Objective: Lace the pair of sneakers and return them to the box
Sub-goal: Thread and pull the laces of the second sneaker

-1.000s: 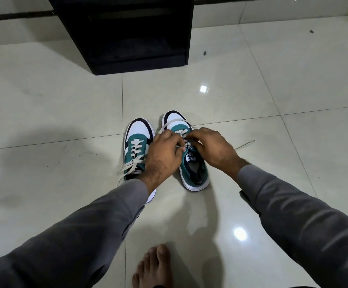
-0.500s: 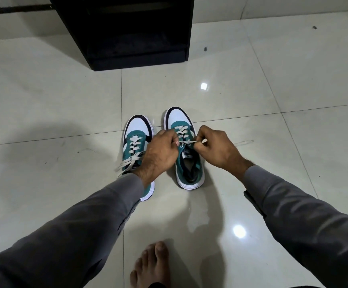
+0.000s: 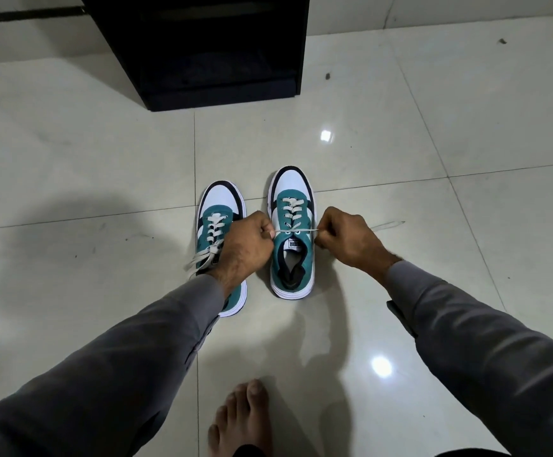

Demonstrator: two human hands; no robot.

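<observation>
Two teal, white and black sneakers stand side by side on the pale tiled floor, toes pointing away from me. The right sneaker point(image 3: 293, 258) has a white lace point(image 3: 296, 230) stretched taut across its top eyelets. My left hand point(image 3: 245, 247) grips one end of that lace at the shoe's left side. My right hand point(image 3: 347, 240) pinches the other end at the right side, and the loose tail point(image 3: 389, 224) trails out on the floor. The left sneaker point(image 3: 217, 222) is laced, its loose ends hanging off its left side; my left hand and wrist cover its rear half.
A black cabinet point(image 3: 202, 51) stands on the floor straight ahead beyond the shoes. My bare foot point(image 3: 240, 420) rests on the tiles at the bottom middle. No shoe box shows in this view.
My hands have drawn apart to either side of the right sneaker, pulling the lace tight and uncovering its lacing. The view has shifted slightly.
</observation>
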